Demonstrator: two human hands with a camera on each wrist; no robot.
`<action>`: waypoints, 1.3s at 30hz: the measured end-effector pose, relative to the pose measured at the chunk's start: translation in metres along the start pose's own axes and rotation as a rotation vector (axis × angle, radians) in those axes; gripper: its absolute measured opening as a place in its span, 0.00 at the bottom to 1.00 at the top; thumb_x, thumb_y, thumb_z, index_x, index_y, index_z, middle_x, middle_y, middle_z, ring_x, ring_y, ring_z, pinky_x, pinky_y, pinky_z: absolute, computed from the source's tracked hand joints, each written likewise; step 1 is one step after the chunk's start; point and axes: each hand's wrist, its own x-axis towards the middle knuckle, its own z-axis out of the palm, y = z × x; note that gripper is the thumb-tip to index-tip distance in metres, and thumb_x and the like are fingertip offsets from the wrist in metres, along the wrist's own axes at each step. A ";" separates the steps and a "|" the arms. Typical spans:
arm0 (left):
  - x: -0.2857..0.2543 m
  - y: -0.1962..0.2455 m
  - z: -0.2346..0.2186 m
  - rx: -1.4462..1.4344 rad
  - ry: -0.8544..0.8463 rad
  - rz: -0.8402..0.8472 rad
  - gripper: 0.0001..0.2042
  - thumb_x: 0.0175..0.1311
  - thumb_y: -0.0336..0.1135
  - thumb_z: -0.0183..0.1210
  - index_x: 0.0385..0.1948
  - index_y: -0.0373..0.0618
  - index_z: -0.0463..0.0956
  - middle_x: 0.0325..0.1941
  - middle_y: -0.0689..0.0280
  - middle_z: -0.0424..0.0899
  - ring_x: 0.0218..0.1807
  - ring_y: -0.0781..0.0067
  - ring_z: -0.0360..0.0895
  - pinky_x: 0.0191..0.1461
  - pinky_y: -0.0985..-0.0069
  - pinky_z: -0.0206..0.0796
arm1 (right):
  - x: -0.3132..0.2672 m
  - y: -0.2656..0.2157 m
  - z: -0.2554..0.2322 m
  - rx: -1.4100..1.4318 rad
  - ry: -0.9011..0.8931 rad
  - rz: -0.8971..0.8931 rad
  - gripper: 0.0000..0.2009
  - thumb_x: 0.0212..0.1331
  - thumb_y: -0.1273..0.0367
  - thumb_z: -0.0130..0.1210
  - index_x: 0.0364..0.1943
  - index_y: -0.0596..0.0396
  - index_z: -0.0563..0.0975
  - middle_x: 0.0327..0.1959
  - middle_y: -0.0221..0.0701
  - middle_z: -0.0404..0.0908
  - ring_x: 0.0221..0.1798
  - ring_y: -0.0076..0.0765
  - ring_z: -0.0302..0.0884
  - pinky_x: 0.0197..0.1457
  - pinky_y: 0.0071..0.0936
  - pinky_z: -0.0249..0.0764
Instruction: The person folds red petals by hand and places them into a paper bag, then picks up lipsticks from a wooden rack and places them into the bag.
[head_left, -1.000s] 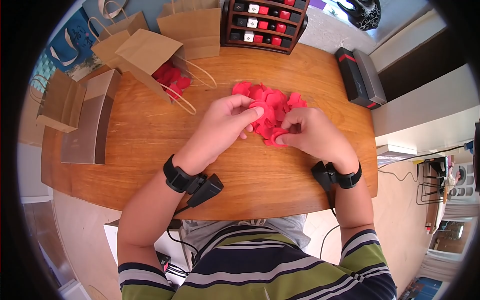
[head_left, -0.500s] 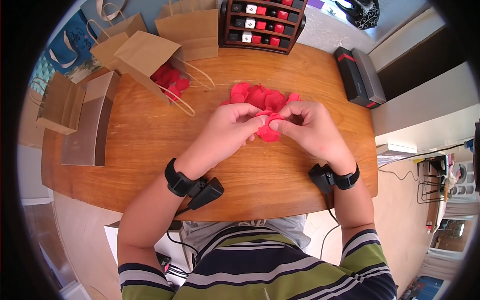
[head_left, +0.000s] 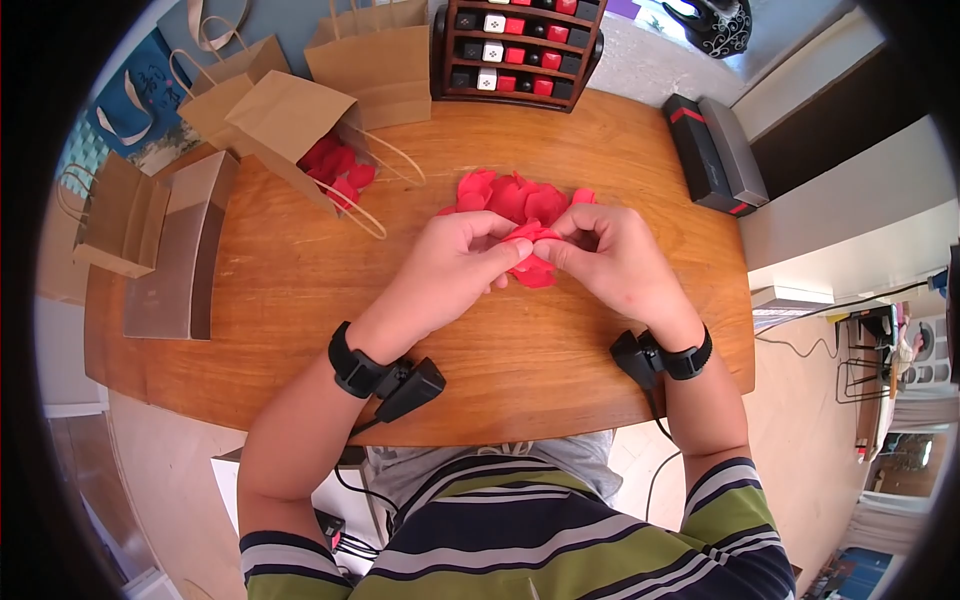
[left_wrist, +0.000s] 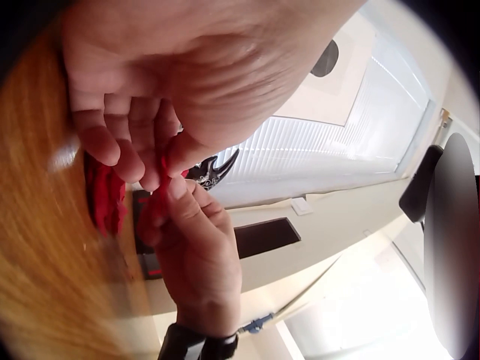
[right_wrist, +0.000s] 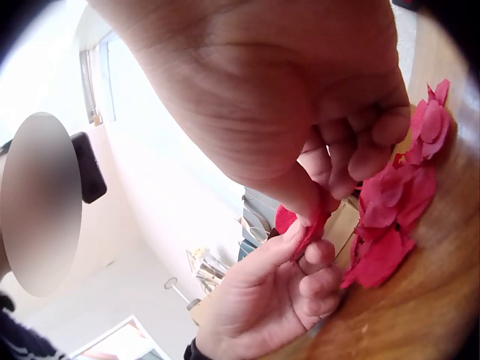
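Observation:
Red petals [head_left: 533, 232] are pinched between the thumbs and fingertips of both hands, which meet over the near side of a petal pile. My left hand [head_left: 458, 258] comes in from the left, my right hand [head_left: 622, 262] from the right, thumbs almost touching. The pile of loose red petals [head_left: 510, 193] lies on the wooden table just beyond the fingers. In the right wrist view the held petals [right_wrist: 309, 234] show between the two thumbs, with the pile [right_wrist: 390, 195] beside them on the table. The left wrist view partly hides the held petals behind the fingers.
A brown paper bag [head_left: 290, 115] lies tipped at the back left, red petals [head_left: 340, 170] at its mouth. More paper bags [head_left: 375, 65] and a flat box [head_left: 180, 260] stand around it. A wooden rack of small cubes [head_left: 515, 50] is at the back; dark boxes [head_left: 705, 150] lie back right.
My right hand has lifted from the pile's near right edge and moved left to meet the left hand. Both now pinch the petals together, thumbs close.

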 end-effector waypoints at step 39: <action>0.000 -0.001 0.003 -0.163 0.064 -0.042 0.14 0.78 0.42 0.59 0.47 0.39 0.83 0.34 0.71 0.84 0.34 0.84 0.79 0.39 0.83 0.72 | 0.000 0.000 0.006 0.129 0.104 -0.003 0.05 0.62 0.73 0.68 0.35 0.62 0.84 0.27 0.26 0.81 0.29 0.17 0.74 0.33 0.23 0.73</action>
